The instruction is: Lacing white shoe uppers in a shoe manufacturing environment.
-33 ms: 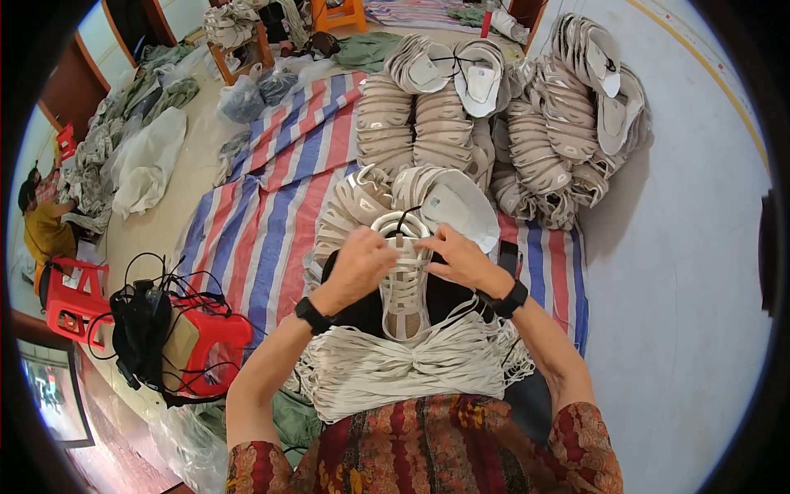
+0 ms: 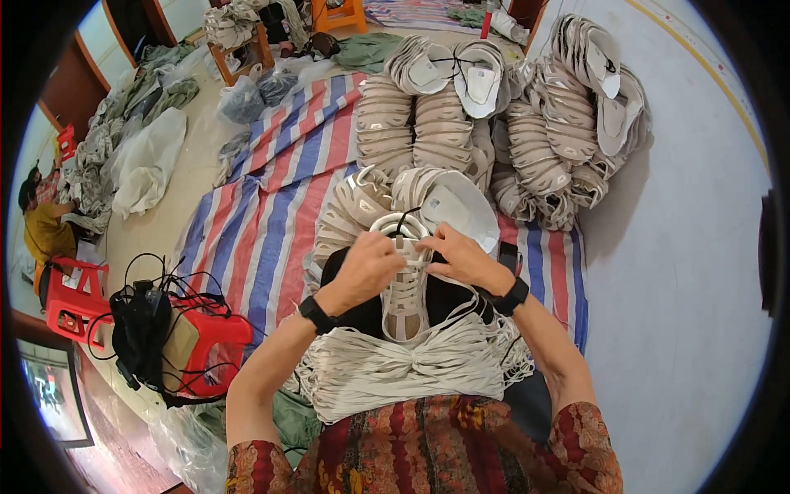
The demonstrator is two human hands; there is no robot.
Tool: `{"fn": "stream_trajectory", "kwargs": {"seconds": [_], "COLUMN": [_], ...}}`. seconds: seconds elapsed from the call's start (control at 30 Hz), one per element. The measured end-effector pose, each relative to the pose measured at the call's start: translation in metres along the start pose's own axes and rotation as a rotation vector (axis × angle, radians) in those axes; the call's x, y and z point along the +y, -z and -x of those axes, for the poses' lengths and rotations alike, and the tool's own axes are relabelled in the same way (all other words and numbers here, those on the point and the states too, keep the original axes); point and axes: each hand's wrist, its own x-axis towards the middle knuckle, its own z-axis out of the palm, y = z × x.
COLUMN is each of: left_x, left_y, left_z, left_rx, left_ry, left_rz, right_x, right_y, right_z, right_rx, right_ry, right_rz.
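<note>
A beige and white shoe upper with pale laces across its front lies in front of me, toe toward my body. My left hand is closed at its left eyelet edge, fingers pinched on the shoelace; the fingertips partly hide it. On the opposite edge, my right hand grips the upper near the top eyelets, index finger and thumb bent against it. A black cord loops at the collar. Between the upper and my body lies a thick bundle of off-white shoelaces.
More uppers, stacked in rows, stand just beyond, with another pile at the right by the pale wall. Striped sheeting covers the floor. Left are a red stool bearing a black bag with cables, and a seated person.
My left hand has shifted slightly right and down, closer to the middle of the upper. The right hand and the upper look almost unchanged.
</note>
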Motion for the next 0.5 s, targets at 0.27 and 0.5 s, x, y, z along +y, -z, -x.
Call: {"fn": "stream_trajectory", "kwargs": {"seconds": [0.27,0.5], "left_x": [0.008,0.003], "left_y": [-0.033,-0.043], "left_z": [-0.010,-0.014], "left_rx": [0.006,0.034], "left_ry": [0.050,0.037], "left_rz": [-0.065,-0.053], "right_x": [0.014,0.023], "right_y": [-0.004,-0.016], "right_z": [-0.005,0.000], "right_rx": [0.002,0.215], "right_ry": [0.095,0.210], "right_rz": [-0.040,0.016]}}
